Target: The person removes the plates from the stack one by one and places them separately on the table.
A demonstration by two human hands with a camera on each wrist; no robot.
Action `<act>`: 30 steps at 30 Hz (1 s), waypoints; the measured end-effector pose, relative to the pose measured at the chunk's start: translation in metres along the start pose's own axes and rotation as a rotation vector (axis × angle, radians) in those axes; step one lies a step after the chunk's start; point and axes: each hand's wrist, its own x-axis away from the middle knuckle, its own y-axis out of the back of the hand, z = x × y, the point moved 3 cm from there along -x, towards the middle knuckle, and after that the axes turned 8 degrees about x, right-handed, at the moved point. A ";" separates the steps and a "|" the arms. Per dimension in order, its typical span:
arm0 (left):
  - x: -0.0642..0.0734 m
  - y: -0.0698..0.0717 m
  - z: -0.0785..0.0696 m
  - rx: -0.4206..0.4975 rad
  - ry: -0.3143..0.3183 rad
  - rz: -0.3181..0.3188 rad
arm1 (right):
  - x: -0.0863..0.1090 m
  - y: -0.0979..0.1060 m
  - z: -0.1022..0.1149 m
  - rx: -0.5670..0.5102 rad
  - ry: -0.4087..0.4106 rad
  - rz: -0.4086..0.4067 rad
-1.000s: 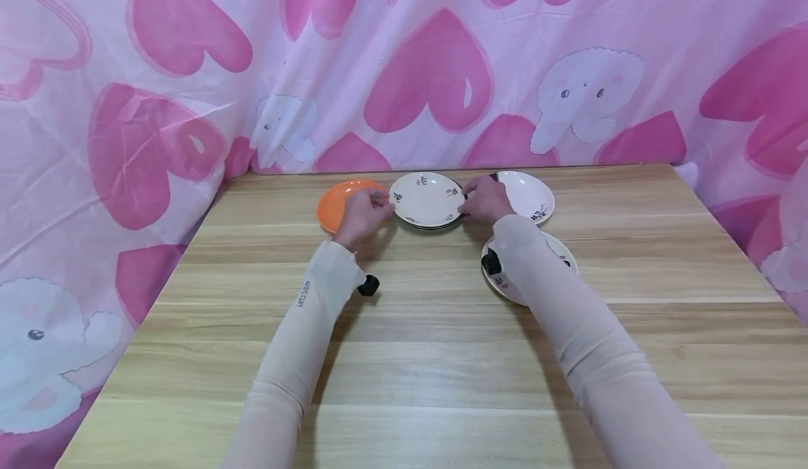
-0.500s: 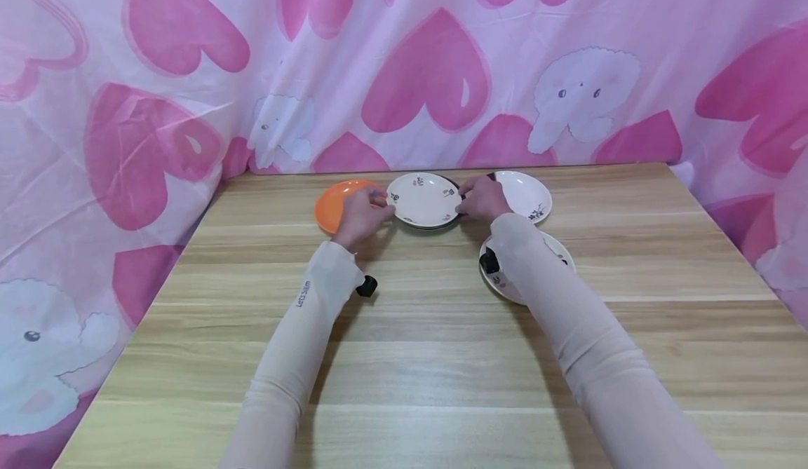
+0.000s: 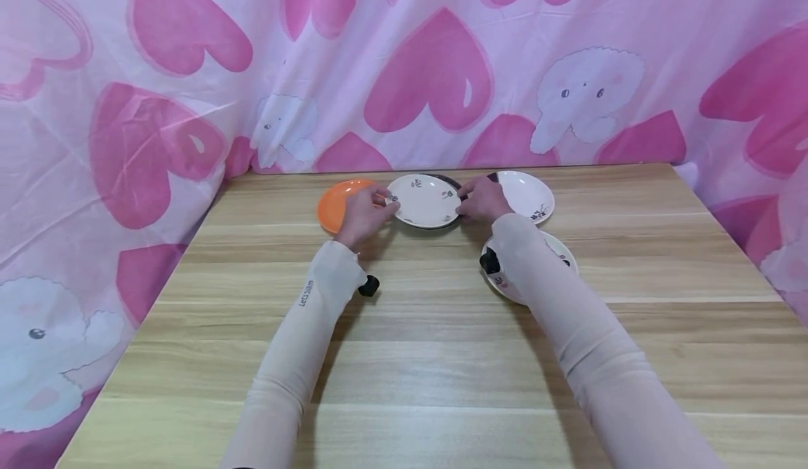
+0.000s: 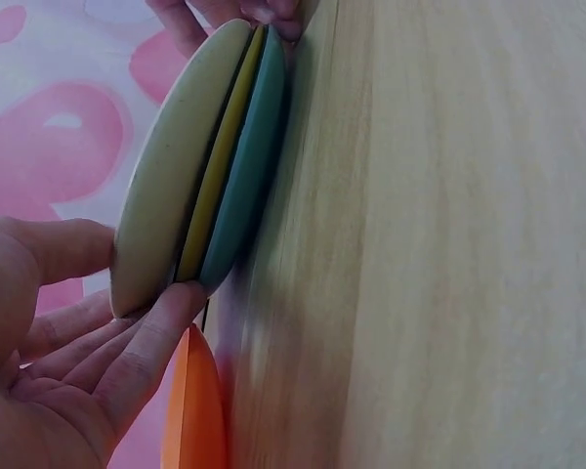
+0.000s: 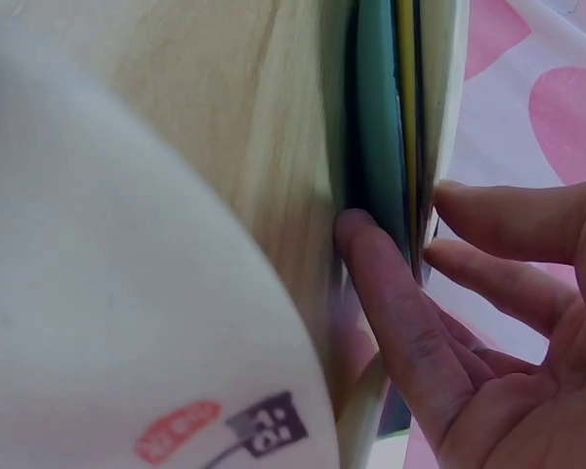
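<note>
A cream plate with small dark prints (image 3: 423, 202) lies on top of a stack at the table's back. Under it the left wrist view shows a yellow plate edge (image 4: 220, 161) and a teal plate (image 4: 244, 181). My left hand (image 3: 366, 215) holds the cream plate's left rim, thumb at the rim and a finger touching the lower plates' edges. At the opposite side my right hand (image 3: 485, 200) grips the right rim between thumb and fingers, one finger low by the teal plate. The top plate sits off-centre to the left, showing a dark rim below.
An orange plate (image 3: 332, 208) lies left of the stack, partly behind my left hand. To the right is a white plate with a dark print (image 3: 527, 194). Another printed plate (image 3: 560, 250) lies nearer, under my right forearm. A heart-patterned curtain (image 3: 429, 69) hangs behind the wooden table (image 3: 416, 371).
The cream top plate has shifted slightly left across the stack, baring more of the dark rim at the right. Both hands stay at its edges.
</note>
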 end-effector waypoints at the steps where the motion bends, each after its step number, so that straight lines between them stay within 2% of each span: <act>1: 0.000 0.000 0.000 0.000 0.006 0.000 | 0.000 0.000 0.000 -0.006 0.005 0.007; 6: -0.001 0.002 0.000 -0.022 0.021 0.001 | 0.001 0.001 0.000 -0.007 0.015 0.024; 15: -0.001 0.003 0.004 -0.017 0.033 0.016 | 0.001 0.001 -0.001 0.153 0.082 -0.036; 23: 0.000 0.002 0.003 0.019 0.033 0.011 | -0.001 0.001 -0.003 0.143 0.076 -0.043; 30: 0.001 0.002 0.004 0.044 0.071 0.007 | 0.002 0.002 -0.002 0.146 0.064 -0.054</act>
